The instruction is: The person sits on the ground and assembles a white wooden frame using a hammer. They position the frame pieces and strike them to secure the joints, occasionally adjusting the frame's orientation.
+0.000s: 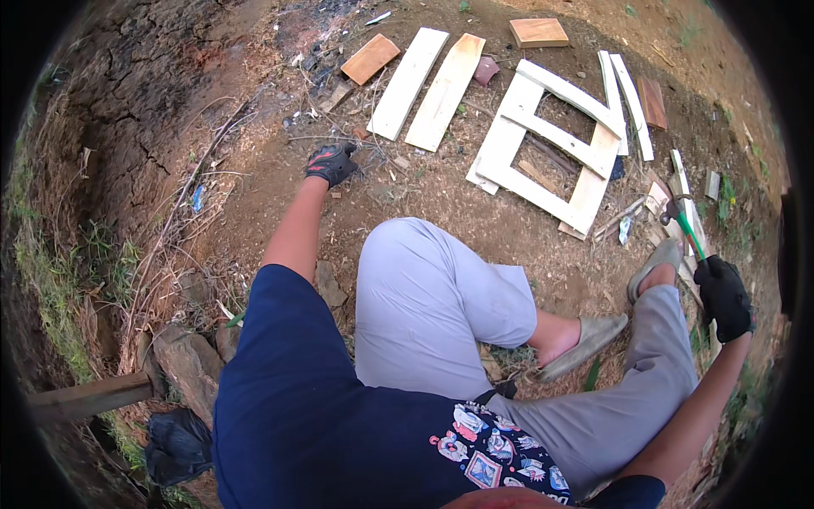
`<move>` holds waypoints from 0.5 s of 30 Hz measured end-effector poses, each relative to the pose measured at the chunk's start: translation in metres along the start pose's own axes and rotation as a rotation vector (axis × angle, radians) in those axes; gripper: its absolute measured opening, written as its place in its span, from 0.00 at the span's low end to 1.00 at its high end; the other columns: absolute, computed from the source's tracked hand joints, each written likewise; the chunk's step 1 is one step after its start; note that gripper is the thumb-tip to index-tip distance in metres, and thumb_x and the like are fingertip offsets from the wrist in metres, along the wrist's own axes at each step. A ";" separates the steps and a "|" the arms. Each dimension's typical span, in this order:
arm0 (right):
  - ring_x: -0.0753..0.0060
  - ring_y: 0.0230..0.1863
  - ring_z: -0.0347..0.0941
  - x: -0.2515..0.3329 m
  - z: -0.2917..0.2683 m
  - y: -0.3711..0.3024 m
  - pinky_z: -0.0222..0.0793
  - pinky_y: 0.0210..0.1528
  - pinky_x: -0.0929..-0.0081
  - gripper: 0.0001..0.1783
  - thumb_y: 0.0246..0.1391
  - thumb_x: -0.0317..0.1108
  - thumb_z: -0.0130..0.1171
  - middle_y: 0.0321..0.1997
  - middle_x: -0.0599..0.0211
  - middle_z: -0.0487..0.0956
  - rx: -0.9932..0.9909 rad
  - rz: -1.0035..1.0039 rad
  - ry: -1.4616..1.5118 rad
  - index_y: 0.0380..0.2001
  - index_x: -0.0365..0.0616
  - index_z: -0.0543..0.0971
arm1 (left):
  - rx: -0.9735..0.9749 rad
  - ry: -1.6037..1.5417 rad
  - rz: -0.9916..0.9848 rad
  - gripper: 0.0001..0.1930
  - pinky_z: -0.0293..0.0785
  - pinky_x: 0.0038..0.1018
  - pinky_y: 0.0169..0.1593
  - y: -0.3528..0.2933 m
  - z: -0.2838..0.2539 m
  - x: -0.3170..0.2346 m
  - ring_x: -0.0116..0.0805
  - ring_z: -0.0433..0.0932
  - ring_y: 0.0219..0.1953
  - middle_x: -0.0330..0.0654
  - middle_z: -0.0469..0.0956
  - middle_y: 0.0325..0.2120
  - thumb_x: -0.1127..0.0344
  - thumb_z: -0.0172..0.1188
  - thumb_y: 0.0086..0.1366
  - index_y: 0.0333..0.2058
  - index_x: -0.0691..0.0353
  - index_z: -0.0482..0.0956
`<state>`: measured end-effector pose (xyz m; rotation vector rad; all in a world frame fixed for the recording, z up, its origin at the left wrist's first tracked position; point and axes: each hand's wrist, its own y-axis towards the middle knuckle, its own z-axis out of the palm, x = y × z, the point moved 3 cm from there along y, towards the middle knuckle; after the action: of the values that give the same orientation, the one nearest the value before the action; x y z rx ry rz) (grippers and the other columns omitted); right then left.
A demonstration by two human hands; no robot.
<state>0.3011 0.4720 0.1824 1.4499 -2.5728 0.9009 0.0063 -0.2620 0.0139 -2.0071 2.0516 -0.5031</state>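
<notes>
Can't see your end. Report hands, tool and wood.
Left hand reaching out to the dirt, holding nothing visible. Right hand shut on hammer. White wooden frame flat ahead, untouched; nothing blocking it.

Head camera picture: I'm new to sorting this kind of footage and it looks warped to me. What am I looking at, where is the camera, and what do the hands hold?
There is no machine here. A person wears a wide fisheye camera on the head, looking down, so you see their own body from above, and straight edges bend near the rim. They sit on bare dirt, knees bent, in sandals and black gloves.

The left hand reaches forward to the ground among twigs and chips; whether it grips anything is too small to tell. The right hand is closed around the green handle of a hammer, head pointing up.

On the ground ahead lie a pale wooden frame, two loose planks and some short brown offcuts. Rocks lie at lower left.
</notes>
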 end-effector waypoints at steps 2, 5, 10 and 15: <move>0.64 0.23 0.71 -0.001 -0.002 -0.003 0.69 0.30 0.59 0.15 0.67 0.41 0.57 0.24 0.58 0.74 0.021 0.034 0.025 0.31 0.40 0.80 | 0.020 -0.069 -0.036 0.32 0.74 0.41 0.68 -0.008 0.016 0.012 0.46 0.81 0.64 0.44 0.82 0.63 0.47 0.71 0.63 0.64 0.50 0.82; 0.66 0.20 0.70 0.000 0.001 -0.002 0.67 0.27 0.61 0.15 0.68 0.40 0.57 0.24 0.60 0.73 0.046 0.050 0.068 0.32 0.40 0.79 | -0.038 -0.160 -0.110 0.34 0.76 0.42 0.66 -0.004 0.038 0.027 0.48 0.81 0.63 0.45 0.83 0.61 0.39 0.73 0.61 0.63 0.45 0.84; 0.70 0.17 0.67 -0.010 0.002 0.002 0.65 0.22 0.63 0.14 0.68 0.39 0.56 0.22 0.64 0.72 0.064 0.091 0.115 0.32 0.40 0.78 | -0.114 -0.212 -0.250 0.24 0.77 0.41 0.65 0.008 0.059 0.010 0.45 0.82 0.60 0.42 0.87 0.56 0.43 0.73 0.61 0.53 0.44 0.91; 0.74 0.17 0.67 -0.011 -0.003 -0.002 0.64 0.20 0.67 0.14 0.69 0.40 0.57 0.23 0.68 0.70 0.098 0.096 0.120 0.33 0.41 0.78 | -0.194 -0.203 -0.238 0.16 0.80 0.39 0.60 0.015 0.068 0.010 0.45 0.87 0.51 0.43 0.90 0.47 0.47 0.71 0.63 0.45 0.46 0.94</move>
<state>0.3079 0.4811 0.1822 1.2607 -2.5616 1.1049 0.0186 -0.2776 -0.0532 -2.3225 1.8132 -0.1349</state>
